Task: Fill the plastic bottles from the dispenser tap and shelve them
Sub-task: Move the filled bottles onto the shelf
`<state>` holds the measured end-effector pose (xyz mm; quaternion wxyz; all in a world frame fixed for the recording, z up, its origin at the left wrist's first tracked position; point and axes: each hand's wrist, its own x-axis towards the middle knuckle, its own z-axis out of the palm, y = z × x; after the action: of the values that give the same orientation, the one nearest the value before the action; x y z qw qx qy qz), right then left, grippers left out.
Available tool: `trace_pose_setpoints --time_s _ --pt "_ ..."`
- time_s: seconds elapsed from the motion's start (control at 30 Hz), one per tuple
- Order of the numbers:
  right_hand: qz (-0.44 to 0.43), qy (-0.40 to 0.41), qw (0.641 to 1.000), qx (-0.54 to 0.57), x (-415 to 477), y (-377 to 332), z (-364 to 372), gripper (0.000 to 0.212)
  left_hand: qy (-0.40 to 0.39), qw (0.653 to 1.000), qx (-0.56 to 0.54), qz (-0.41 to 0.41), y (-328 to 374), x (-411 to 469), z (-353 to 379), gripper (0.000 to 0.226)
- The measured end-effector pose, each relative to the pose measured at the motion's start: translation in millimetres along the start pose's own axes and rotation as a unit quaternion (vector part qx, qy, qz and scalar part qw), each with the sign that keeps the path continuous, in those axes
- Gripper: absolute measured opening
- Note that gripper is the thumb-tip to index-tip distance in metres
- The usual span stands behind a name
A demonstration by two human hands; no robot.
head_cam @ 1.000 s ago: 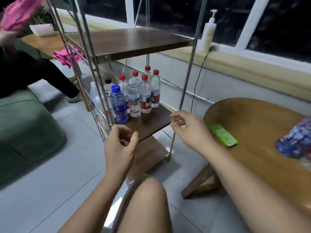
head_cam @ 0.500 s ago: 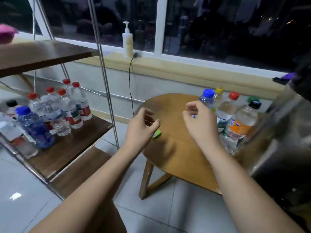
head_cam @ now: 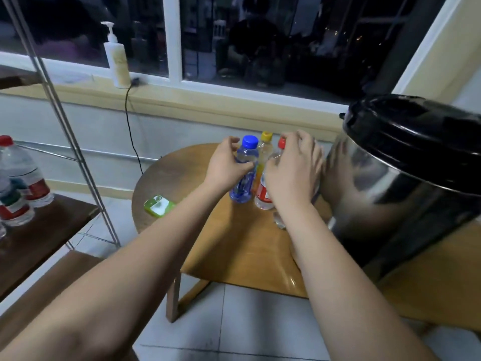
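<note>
Three plastic bottles stand together on the round wooden table (head_cam: 234,246). My left hand (head_cam: 226,168) grips the blue-capped blue bottle (head_cam: 243,188), thumb across its front. My right hand (head_cam: 294,170) lies over the red-capped bottle (head_cam: 263,198) with spread fingers, thumb against its shoulder and forefinger at its cap. The yellow-capped bottle (head_cam: 265,142) stands behind, between the two. My right hand hides whatever is behind it. The steel dispenser (head_cam: 390,199) with a black lid stands at the right; a small metal part (head_cam: 279,222) shows low beside my right wrist.
A metal-framed shelf (head_cam: 46,230) at the left holds several capped bottles (head_cam: 28,178). A green flat object (head_cam: 158,205) lies at the table's left edge. A pump bottle (head_cam: 117,58) stands on the window sill, with a black cable hanging below it. The floor is tiled.
The view has swung right from the shelf to the table and dispenser. Both hands have moved forward onto the bottles; my left hand has taken hold of the blue bottle.
</note>
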<state>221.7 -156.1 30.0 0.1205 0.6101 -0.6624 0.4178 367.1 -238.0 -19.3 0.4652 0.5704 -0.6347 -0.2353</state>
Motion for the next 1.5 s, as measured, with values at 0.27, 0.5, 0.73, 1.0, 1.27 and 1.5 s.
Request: trace_pose_setpoints --time_s 0.27,0.5,0.73,1.0,1.27,1.5 --pt "-0.001 -0.029 0.999 -0.04 7 2 8 0.065 -0.015 1.0 0.012 -0.017 -7 10 25 0.077" --pt "0.041 -0.024 0.996 0.082 -21 16 19 0.075 0.0 0.999 0.033 0.017 -10 -17 1 0.072" --pt "0.026 -0.071 0.995 0.07 -43 20 26 0.058 0.027 1.0 -0.014 0.01 -11 -71 -36 0.066" --pt "-0.14 -0.18 0.973 0.038 -60 -32 26 0.044 0.092 0.995 -0.046 -0.006 -27 -154 -126 0.072" --pt "-0.103 -0.356 0.878 0.305 -89 -172 53 0.044 0.196 0.978 0.0 -0.077 -97 -214 -231 0.067" --pt "-0.092 -0.43 0.815 0.378 -140 -278 136 0.036 0.275 0.948 0.047 -0.156 -171 -214 -295 0.064"
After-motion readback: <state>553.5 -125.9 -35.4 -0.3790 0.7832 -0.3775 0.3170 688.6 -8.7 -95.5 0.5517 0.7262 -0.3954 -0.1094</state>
